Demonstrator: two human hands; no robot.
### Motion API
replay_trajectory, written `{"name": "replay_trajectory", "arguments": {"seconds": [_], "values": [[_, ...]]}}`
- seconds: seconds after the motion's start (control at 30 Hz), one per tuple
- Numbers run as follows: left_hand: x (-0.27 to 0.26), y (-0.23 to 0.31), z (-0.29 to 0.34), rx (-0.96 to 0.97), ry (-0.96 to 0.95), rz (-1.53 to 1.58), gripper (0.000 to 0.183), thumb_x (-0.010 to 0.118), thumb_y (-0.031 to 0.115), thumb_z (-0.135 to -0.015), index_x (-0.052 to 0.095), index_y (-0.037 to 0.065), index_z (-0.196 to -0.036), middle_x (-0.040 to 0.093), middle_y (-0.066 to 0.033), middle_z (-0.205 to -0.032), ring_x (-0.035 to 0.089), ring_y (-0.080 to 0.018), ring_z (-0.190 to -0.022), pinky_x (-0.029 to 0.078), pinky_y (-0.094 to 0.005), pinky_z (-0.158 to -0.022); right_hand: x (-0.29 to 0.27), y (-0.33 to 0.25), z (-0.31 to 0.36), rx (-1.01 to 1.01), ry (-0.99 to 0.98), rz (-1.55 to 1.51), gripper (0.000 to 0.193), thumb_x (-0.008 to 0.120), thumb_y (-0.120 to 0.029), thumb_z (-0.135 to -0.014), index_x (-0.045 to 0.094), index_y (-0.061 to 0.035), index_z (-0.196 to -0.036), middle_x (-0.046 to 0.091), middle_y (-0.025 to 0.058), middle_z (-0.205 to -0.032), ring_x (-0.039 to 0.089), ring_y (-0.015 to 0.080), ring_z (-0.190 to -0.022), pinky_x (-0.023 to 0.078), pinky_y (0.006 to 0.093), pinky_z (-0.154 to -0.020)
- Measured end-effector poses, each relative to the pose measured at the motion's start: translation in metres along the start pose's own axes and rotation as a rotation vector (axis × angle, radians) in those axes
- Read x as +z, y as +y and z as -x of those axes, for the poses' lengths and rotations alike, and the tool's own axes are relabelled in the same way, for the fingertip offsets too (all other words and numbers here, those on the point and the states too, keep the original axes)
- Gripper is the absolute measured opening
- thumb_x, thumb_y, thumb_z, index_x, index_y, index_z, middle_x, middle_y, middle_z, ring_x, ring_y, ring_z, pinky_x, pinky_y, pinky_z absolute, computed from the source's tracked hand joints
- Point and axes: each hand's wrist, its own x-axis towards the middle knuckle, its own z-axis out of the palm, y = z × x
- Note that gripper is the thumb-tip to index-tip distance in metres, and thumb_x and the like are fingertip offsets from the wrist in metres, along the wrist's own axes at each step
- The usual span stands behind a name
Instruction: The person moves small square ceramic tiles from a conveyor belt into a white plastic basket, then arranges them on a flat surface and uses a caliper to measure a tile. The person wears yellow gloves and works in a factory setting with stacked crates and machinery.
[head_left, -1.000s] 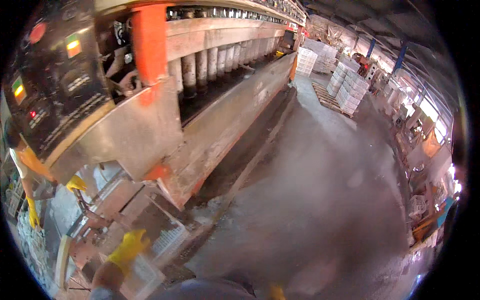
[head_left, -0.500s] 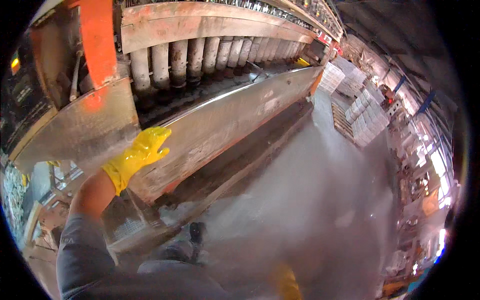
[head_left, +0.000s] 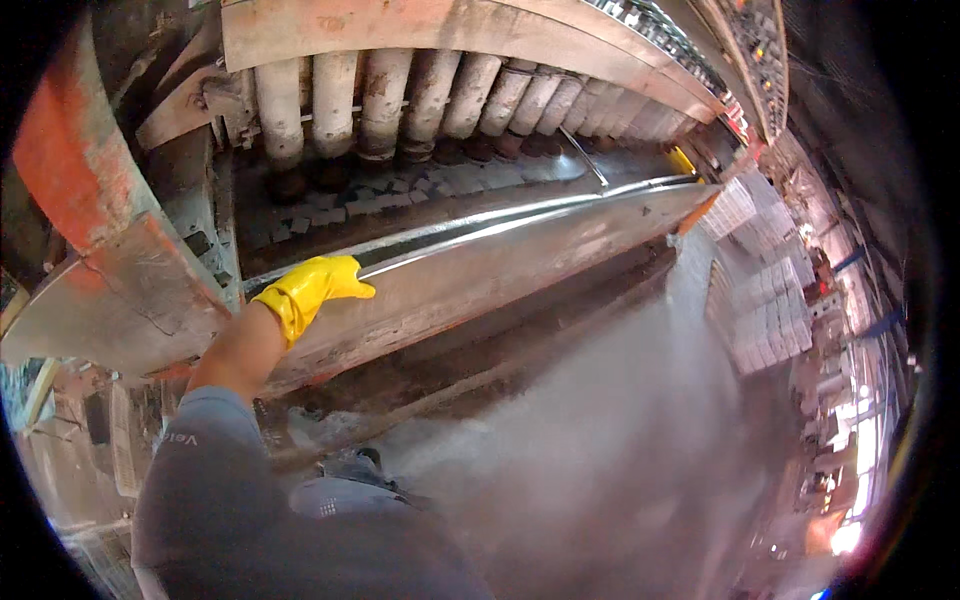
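The gloved left hand [head_left: 315, 297] is lying at the near end of the panel [head_left: 520, 260], over its top edge; whether it is gripping, I cannot tell. The right hand is not showing, so the left is the nearer. The panel's long axis is running forward and rightward from it. Beyond, cylinders [head_left: 385, 105] are standing in a row; farther right, stacks [head_left: 768, 315] are rising.

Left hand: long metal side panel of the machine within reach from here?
Likely yes: the yellow-gloved left hand is already at the panel, by its upper edge, and nothing shows between them. Actual contact is hard to tell.
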Motion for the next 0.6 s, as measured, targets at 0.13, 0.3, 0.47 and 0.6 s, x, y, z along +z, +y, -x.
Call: {"name": "replay_trajectory", "arguments": {"seconds": [0.13,0.3,0.47,0.6], "values": [[0.006,0.007,0.003,-0.003,-0.015,0.114,0.071,0.068,0.066,-0.084,0.076,0.006,-0.12,0.074,-0.0226,-0.116,0.069,-0.0425,-0.105,0.052,-0.0508,-0.091,-0.011,-0.043,-0.064,-0.032,-0.056,0.057,0.039,0.065,-0.03,-0.104,0.061,0.0008,-0.127,0.066,0.0124,-0.121,0.06,0.0257,-0.109,0.048,0.0416,-0.097],[0.021,0.009,-0.006,-0.061,0.073,0.097,0.073,0.071,0.066,-0.082,0.076,0.005,-0.121,0.074,-0.022,-0.119,0.068,-0.0429,-0.111,0.052,-0.0514,-0.094,-0.037,-0.106,-0.164,-0.144,-0.116,0.152,0.036,0.066,-0.028,-0.104,0.061,0.0013,-0.124,0.066,0.0118,-0.118,0.06,0.0247,-0.107,0.048,0.0412,-0.096],[0.035,0.011,-0.008,-0.192,0.13,0.049,0.072,0.081,0.061,-0.075,0.075,0.008,-0.123,0.075,-0.0194,-0.118,0.069,-0.0408,-0.111,0.054,-0.0496,-0.094,-0.073,-0.271,-0.285,-0.762,-0.117,0.07,0.033,0.066,-0.026,-0.104,0.062,0.0017,-0.122,0.067,0.0112,-0.115,0.06,0.0237,-0.105,0.049,0.0407,-0.095],[0.054,0.005,-0.025,-0.217,0.223,-0.005,0.072,0.084,0.062,-0.072,0.075,0.01,-0.122,0.076,-0.0166,-0.115,0.07,-0.0386,-0.108,0.055,-0.0492,-0.092,-0.016,-0.495,-0.3,-1.095,-0.267,-0.18,0.056,0.068,-0.023,-0.104,0.05,-0.0005,-0.153,0.054,0.0172,-0.154,0.052,0.0283,-0.14,0.039,0.0403,-0.119]]}}
